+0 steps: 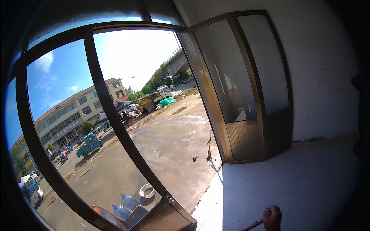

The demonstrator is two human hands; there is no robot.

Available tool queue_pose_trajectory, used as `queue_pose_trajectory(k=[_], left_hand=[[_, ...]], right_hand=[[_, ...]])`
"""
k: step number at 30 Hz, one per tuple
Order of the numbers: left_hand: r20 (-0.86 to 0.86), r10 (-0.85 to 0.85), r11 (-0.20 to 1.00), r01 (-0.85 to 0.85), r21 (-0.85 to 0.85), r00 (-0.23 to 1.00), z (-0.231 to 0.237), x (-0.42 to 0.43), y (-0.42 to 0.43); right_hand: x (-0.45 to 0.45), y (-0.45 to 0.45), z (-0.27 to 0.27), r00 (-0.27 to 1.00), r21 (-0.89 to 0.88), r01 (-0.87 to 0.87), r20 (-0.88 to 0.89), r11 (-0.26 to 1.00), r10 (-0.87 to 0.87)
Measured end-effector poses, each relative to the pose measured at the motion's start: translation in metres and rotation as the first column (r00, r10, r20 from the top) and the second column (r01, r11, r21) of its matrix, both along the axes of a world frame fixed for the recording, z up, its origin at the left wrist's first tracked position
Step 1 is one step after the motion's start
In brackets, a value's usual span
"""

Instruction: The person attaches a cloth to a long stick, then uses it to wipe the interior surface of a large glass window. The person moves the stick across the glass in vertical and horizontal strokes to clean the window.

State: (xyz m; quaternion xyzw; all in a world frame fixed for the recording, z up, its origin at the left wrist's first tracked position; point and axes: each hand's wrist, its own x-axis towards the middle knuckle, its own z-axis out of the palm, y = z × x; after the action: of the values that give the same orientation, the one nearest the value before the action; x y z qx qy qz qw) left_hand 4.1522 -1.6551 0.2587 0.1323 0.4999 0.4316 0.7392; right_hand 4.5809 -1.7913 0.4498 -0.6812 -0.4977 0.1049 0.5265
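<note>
At the bottom edge, right of the middle, my right hand (pixel 272 218) is closed around a long thin handle (pixel 254 223). The handle slants down to the left and leaves the view, so its far end is hidden. My left hand is out of view. Under the hand lies a white tiled floor (pixel 240 184), part in sunlight and part in shadow. An open doorway stands ahead, and its brown metal-framed door leaf (pixel 245 138) with glass panes is folded back against the wall on the right.
Outside, a broom-like tool (pixel 208 153) stands by the door frame, near a small dark scrap (pixel 194 158). Behind the left glass are two blue water jugs (pixel 130 201) and a white basin (pixel 147 191). Farther off are a green three-wheeled truck (pixel 89 145) and a white truck (pixel 164 92).
</note>
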Motion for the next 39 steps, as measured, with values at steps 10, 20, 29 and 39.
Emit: queue_pose_trajectory(k=[10,20,29,39], left_hand=[[0.057,-0.134,0.99,0.131,0.05,0.989,-0.01,0.11,0.104],[0.038,-0.063,0.995,0.066,-0.069,0.997,-0.025,0.188,0.094],[0.313,0.059,0.982,0.001,-0.187,0.948,-0.04,0.176,0.025],[0.123,0.35,0.932,-0.358,0.054,0.929,-0.029,0.167,-0.021]], right_hand=[[0.087,0.048,-0.019,0.992,0.1,0.1,-0.089,0.99,-0.091],[0.183,0.091,0.005,0.933,0.018,-0.292,-0.213,0.956,0.289],[0.303,0.063,-0.012,0.974,-0.071,-0.048,-0.225,0.996,0.031],[0.324,0.143,0.123,0.949,0.145,-0.289,0.171,0.946,0.264]])
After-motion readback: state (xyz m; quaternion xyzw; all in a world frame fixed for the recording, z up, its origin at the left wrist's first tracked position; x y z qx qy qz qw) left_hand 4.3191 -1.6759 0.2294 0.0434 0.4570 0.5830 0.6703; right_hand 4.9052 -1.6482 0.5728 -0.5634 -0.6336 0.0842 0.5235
